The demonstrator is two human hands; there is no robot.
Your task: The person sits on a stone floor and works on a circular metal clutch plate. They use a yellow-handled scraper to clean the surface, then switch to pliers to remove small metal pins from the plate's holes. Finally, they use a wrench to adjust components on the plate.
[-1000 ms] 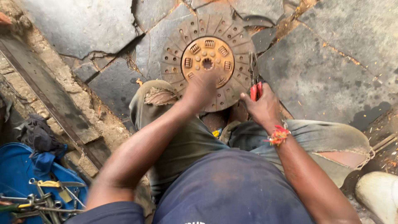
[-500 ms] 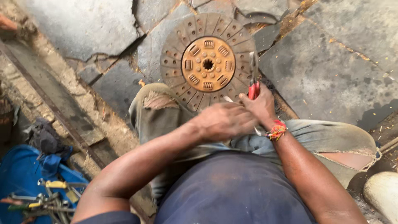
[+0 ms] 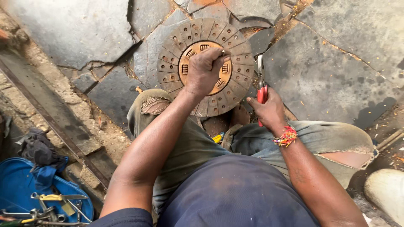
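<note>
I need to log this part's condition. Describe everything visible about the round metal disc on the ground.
The round, rusty metal clutch disc lies flat on the cracked grey stone paving, just ahead of the person's knees. Its grey-brown outer ring is cut into riveted segments; the orange-rusted inner hub carries small coil springs in slots. The left hand rests on the hub, pinching a small piece there. Red-handled pliers in the right hand sit beside its rim.

Bare stone paving (image 3: pixel 345 54) open around clutch disc (image 3: pixel 168 63), knees crowding near side
</note>
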